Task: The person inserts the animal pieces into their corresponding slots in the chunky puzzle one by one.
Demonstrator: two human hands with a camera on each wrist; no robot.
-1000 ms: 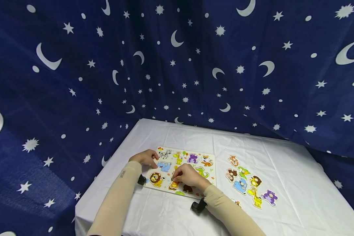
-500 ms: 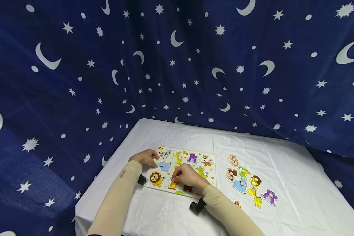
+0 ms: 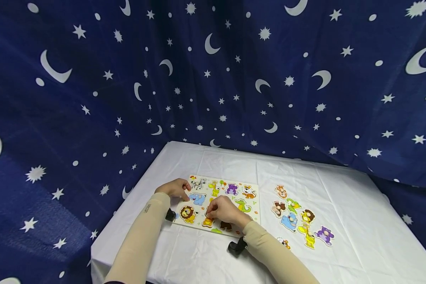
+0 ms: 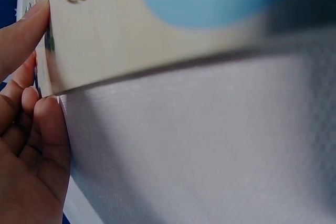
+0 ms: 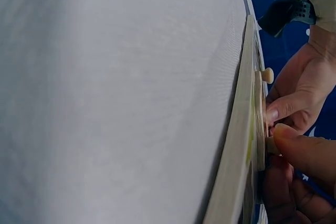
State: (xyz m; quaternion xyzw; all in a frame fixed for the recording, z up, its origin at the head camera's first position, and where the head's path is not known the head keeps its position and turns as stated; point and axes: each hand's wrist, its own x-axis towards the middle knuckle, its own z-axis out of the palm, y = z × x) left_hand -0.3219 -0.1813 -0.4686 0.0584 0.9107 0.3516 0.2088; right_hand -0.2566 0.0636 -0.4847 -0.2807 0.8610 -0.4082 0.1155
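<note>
Wooden board (image 3: pixel 202 212): right hand (image 3: pixel 224 210) pinches piece (image 5: pixel 261 160) by knob (image 5: pixel 271 146) — grip narrow; left hand (image 3: pixel 174 188) touches board, its grip unclear.

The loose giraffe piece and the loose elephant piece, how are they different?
Color: the giraffe piece is yellow, but the elephant piece is blue.
Shape: the giraffe piece is tall and narrow, while the elephant piece is shorter and wider.
Place: in the head view, the giraffe piece lies farther right than the elephant piece.
Same: both lie on the white tablecloth, off the puzzle board.
</note>
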